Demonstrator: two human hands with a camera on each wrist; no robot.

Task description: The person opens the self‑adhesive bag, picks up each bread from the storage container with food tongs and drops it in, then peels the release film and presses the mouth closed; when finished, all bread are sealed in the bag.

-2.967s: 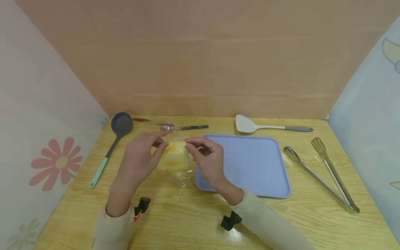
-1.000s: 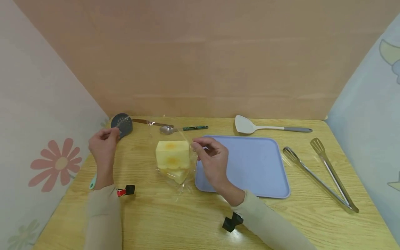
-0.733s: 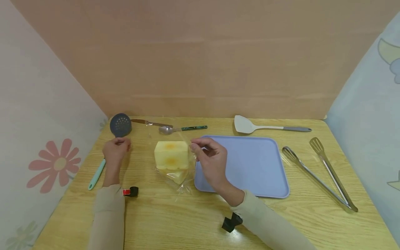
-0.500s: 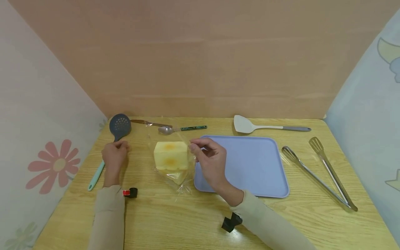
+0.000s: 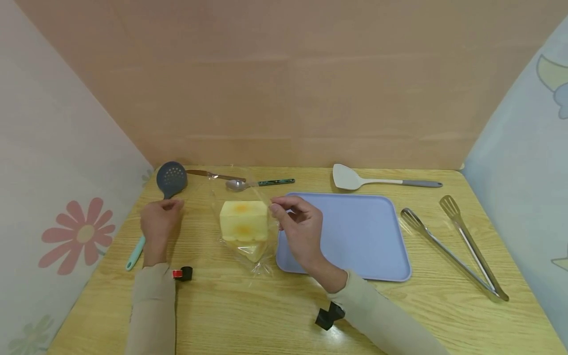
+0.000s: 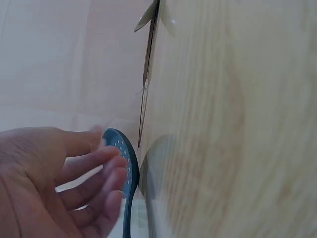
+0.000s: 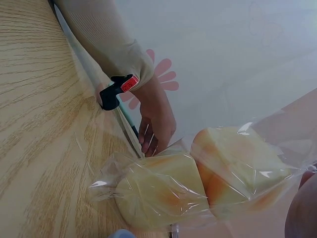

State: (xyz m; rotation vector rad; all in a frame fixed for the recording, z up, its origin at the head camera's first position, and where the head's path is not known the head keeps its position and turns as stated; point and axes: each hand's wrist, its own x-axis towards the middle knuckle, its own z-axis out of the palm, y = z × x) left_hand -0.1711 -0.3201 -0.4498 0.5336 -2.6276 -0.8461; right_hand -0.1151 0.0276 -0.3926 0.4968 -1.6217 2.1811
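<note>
In the head view, a clear plastic bag (image 5: 259,264) holds yellow bread pieces (image 5: 243,220) with orange-brown patches. My right hand (image 5: 302,224) pinches the bag's right edge between thumb and finger. Two bread pieces (image 7: 163,191) show through the film in the right wrist view. To the left, my left hand (image 5: 159,222) is low over the handle of a dark skimmer (image 5: 171,177) with a mint grip. Its fingers are loosely bent in the left wrist view, and I see nothing held; whether they touch the skimmer (image 6: 130,168) I cannot tell.
A lavender tray (image 5: 355,236) lies right of the bag. Behind are a brown-handled knife (image 5: 226,177), a spoon (image 5: 275,182) and a white spatula (image 5: 347,177). Metal tongs (image 5: 470,246) lie spread at the right. Walls border the wooden table (image 5: 248,315).
My left hand has left the bag, moved left with a thin clear strip near its fingertips, then come down beside the skimmer. My right hand keeps pinching the bag in nearly the same place.
</note>
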